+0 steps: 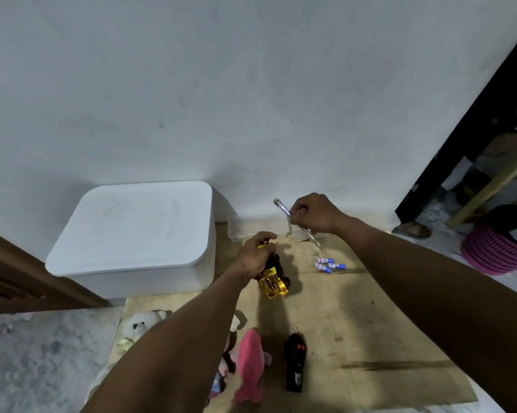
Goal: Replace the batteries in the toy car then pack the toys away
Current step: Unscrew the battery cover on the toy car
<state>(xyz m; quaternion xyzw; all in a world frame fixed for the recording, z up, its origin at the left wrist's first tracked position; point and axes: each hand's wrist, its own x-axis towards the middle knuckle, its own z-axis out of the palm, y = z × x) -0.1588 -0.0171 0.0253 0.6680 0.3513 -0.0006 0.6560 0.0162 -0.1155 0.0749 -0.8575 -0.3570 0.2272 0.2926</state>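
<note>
My left hand grips a shiny gold toy car by its upper end and holds it tilted above the tan cardboard sheet. My right hand holds a clear-handled screwdriver up near the wall, its metal tip pointing down to the right. A few blue batteries lie on the cardboard to the right of the car. A black remote control lies nearer me.
A white lidded storage bin stands at the left against the wall, with a small clear plastic box beside it. A pink plush, a white teddy and a small doll lie by my left arm. A pink basket sits at right.
</note>
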